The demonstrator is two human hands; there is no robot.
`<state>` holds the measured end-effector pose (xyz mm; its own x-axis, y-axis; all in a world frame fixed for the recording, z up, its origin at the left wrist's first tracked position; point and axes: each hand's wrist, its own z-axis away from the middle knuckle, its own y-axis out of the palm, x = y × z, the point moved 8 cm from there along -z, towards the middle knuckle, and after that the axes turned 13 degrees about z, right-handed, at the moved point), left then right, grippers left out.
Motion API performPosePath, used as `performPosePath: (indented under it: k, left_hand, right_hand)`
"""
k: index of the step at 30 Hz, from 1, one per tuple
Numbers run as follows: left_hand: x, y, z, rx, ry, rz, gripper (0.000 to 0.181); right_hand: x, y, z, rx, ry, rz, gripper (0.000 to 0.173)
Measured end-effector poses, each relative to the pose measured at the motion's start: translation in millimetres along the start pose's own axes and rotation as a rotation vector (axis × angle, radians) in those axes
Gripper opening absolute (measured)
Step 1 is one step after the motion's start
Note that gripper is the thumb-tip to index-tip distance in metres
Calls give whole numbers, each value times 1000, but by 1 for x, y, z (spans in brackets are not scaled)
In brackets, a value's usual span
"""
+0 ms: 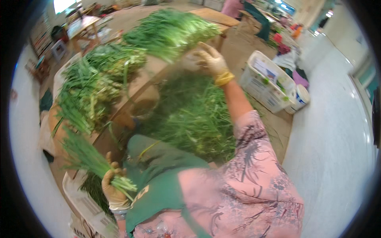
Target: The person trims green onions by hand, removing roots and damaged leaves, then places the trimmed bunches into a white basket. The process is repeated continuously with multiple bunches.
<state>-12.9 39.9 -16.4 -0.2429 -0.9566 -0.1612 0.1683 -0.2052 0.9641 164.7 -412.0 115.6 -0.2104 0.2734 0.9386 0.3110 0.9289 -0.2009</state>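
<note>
My gloved left hand (114,183) grips a bunch of leafy green stalks (92,157), pale stem ends pointing towards my green apron (160,190). My right hand (209,58), in a pale glove with a yellow cuff, is held out beyond the front edge of the wooden table (154,67). Its fingers are spread, with nothing seen in them. Just past them lies a large heap of long green stalks (175,32), white ends towards the hand. A second, more tangled pile of greens (92,86) covers the table's left part. The right hand is somewhat blurred.
Loose green leaves (196,119) lie heaped below the table edge. A white plastic bin (265,80) stands on the floor at right, beside a white bucket (299,96). At lower left is a pale plastic crate (89,205) holding greens. Another person (232,7) is at the back.
</note>
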Motion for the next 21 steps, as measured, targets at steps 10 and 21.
performPosePath:
  k: [10,21]
  left_hand:
    - [6,30,16,3,15,-221,22]
    - [-5,38,21,34,106,-469,26]
  right_hand:
    - [53,299,235,1763,95,-463,60]
    - [143,413,183,1391,251,-881,18]
